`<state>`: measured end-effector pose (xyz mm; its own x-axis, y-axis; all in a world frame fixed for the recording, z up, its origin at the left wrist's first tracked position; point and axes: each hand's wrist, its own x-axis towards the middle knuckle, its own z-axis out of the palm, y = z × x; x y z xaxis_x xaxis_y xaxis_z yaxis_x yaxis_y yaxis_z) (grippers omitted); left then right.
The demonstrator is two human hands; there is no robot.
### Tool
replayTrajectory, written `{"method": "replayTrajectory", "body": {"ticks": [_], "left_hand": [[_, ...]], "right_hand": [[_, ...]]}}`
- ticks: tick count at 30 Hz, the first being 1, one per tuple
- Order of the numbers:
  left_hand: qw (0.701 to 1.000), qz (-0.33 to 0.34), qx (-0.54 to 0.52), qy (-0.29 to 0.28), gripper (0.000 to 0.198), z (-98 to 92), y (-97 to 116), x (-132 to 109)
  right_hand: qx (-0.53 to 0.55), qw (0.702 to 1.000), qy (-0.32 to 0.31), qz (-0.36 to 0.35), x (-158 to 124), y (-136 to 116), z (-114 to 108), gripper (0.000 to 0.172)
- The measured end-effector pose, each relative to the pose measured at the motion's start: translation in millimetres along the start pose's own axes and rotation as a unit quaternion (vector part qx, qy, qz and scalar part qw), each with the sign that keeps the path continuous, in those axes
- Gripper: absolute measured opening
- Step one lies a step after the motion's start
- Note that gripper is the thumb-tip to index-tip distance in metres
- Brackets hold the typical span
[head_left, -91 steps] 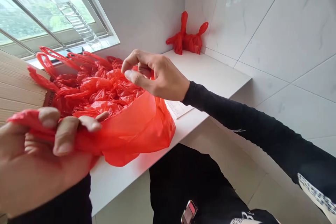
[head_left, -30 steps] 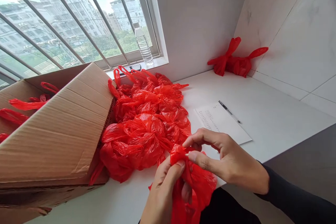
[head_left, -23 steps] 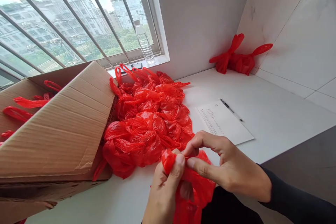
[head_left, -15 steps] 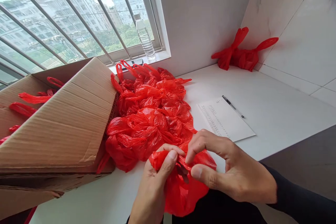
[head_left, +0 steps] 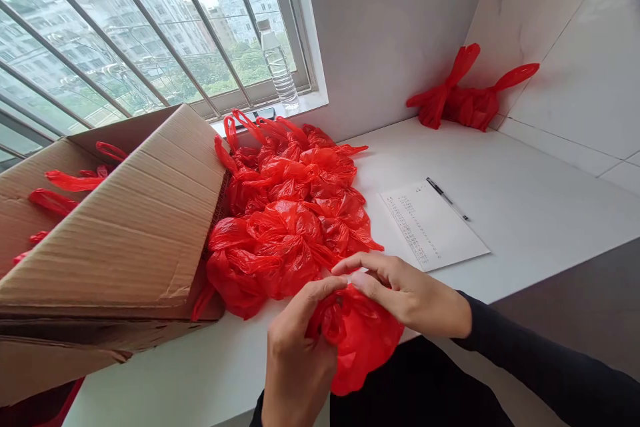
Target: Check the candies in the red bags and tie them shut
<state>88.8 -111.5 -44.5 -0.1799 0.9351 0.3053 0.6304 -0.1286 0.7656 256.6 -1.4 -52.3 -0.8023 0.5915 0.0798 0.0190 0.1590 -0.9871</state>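
Observation:
A scrunched red plastic bag [head_left: 363, 340] is held over the front edge of the white counter [head_left: 505, 213]. My left hand [head_left: 297, 353] wraps round its left side, thumb on top. My right hand [head_left: 407, 293] lies over its top with the fingers curled onto the plastic. Just beyond my hands lies a pile of bundled red bags [head_left: 287, 213].
A tilted cardboard box [head_left: 115, 247] with more red bags in it stands at the left. A printed sheet [head_left: 433, 227] with a pen [head_left: 447, 199] lies to the right of the pile. Two knotted red bags [head_left: 467, 97] sit in the far corner. A water bottle [head_left: 280, 67] stands on the window sill.
Three seconds ago the bag hung open between my hands; now it is squeezed into a small ball. In the last second both hands pressed it down and closer together.

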Motion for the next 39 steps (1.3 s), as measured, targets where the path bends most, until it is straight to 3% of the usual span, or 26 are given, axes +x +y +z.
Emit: {"method": "replayTrajectory", "body": {"ticks": [3,6,13,18,21,26,28,32,35,39], "left_hand": [[0.994,0.103,0.028,0.029,0.051,9.7,-7.6,-3.5],[0.989,0.128,0.054,0.055,0.049,12.6,-11.0,-4.7],[0.981,0.119,0.152,0.026,0.057,9.4,-21.2,-14.6],[0.979,0.089,0.17,0.062,0.053,-1.9,-48.3,-46.2],[0.983,0.08,0.159,0.04,0.053,-6.4,-62.6,-62.0],[0.984,0.032,0.175,0.029,0.052,10.3,-51.0,-59.6],[0.976,0.051,0.213,0.013,0.058,23.0,-45.5,-56.2],[0.944,0.126,0.305,-0.031,0.063,46.7,-57.4,-59.8],[0.929,0.145,0.34,-0.029,0.067,58.4,-75.0,-66.6],[0.916,0.137,0.375,-0.043,0.067,66.5,-87.1,-71.7]], "right_hand": [[0.013,0.999,-0.044,-0.002,3.4,8.2,0.3,0.025],[0.032,0.998,-0.058,0.004,4.3,10.7,-1.5,0.021],[-0.043,0.998,0.047,0.008,-2.1,1.7,-4.9,0.02],[-0.094,0.984,0.141,0.054,-18.3,28.4,-27.1,0.025],[-0.071,0.979,0.17,0.086,-25.6,46.1,-37.6,0.03],[0.071,0.98,0.179,0.042,-19.7,44.1,-20.1,0.03],[0.087,0.984,0.155,0.024,-16.7,40.8,-4.9,0.027],[-0.076,0.989,0.11,-0.067,-21.9,53.5,23.8,0.027],[-0.243,0.955,0.091,-0.142,-32.2,77.0,37.4,0.042],[-0.373,0.915,0.067,-0.139,-41.6,99.2,43.9,0.054]]}}
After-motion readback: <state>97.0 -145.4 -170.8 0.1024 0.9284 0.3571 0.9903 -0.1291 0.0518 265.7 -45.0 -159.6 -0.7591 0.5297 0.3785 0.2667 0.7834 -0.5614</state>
